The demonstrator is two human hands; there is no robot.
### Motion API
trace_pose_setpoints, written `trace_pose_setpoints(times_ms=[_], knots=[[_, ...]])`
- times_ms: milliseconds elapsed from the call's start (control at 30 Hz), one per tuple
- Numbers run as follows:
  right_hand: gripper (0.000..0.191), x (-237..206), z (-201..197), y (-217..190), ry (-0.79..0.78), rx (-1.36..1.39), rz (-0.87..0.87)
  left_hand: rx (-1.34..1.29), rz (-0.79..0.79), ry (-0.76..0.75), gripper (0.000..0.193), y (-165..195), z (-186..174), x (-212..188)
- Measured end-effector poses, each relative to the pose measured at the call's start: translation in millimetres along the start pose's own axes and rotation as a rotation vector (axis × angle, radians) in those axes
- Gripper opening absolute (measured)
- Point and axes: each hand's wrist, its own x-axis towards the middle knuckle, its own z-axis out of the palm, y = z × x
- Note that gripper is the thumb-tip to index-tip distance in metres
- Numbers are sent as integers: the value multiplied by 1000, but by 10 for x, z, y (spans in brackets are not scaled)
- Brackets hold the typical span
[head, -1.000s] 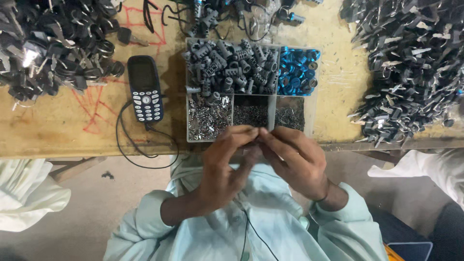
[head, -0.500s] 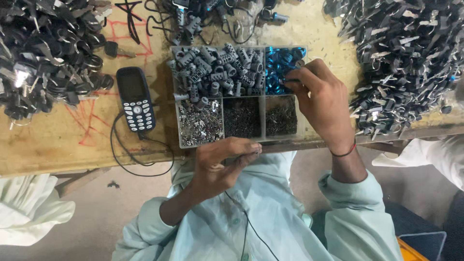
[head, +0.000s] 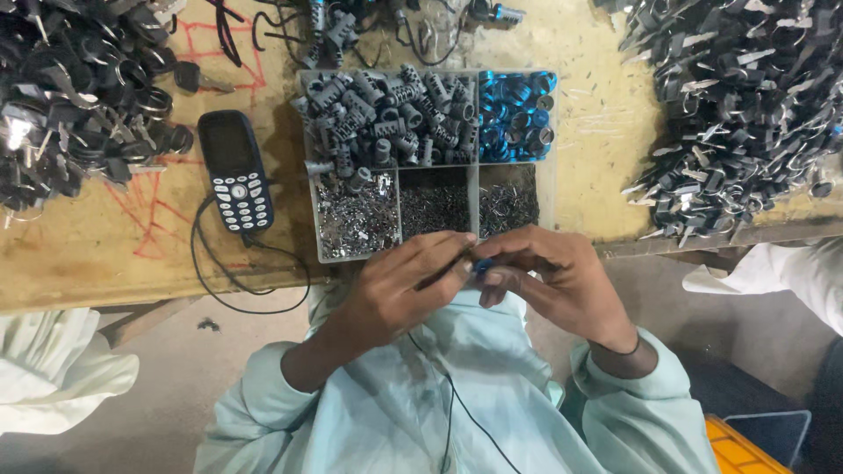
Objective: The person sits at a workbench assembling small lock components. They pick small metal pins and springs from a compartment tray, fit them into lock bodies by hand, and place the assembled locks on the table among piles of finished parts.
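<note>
We record the left hand (head: 399,294) and the right hand (head: 553,281) meeting just in front of the near edge of the wooden surface (head: 597,167), above the lap of a pale green shirt (head: 439,395). The left hand's fingers are pressed together around a thin dark part (head: 443,268); the right hand pinches a small blue ring (head: 483,264) at its fingertips, touching the end of that part (how the two pieces join we cannot tell). Just beyond the hands stands a clear divided tray (head: 474,149): grey cylinders (head: 386,118) fill its large far compartment, blue rings (head: 516,114) the far right one, and three near compartments hold small metal bits (head: 356,219). Left of the tray we list a dark keypad phone (head: 235,171), lying face up with a black cable (head: 219,281) looping off it over the surface's edge. Heaps of dark keys lie at the left (head: 70,96) and at the right (head: 746,96) of the surface, well apart from the hands. Red scribbled marks (head: 140,211) show on the wood near the phone.
</note>
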Motion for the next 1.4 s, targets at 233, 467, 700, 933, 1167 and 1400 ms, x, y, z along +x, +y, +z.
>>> trace_pose_setpoints(times_ms=[233,467,700,933,1167,1400], knots=[[16,49,38,-47,-27,156,63,145,112,-46,21,42,-56,-8],[29,129,24,81,-252,350,167,-143,-25,105,36,106,47,47],[32,185,118,-184,-303,513,267,-116,-213,249,40,264,190,-39],[18,829,-1609,25,680,-1654,-405,-86,-245,244,35,129,126,-1],[13,563,-1743,112,610,-543,-492,-206,-346,228,30,80,137,70],[8,412,-1417,91,783,-345,-574,-252,-338,200,30,83,141,90]])
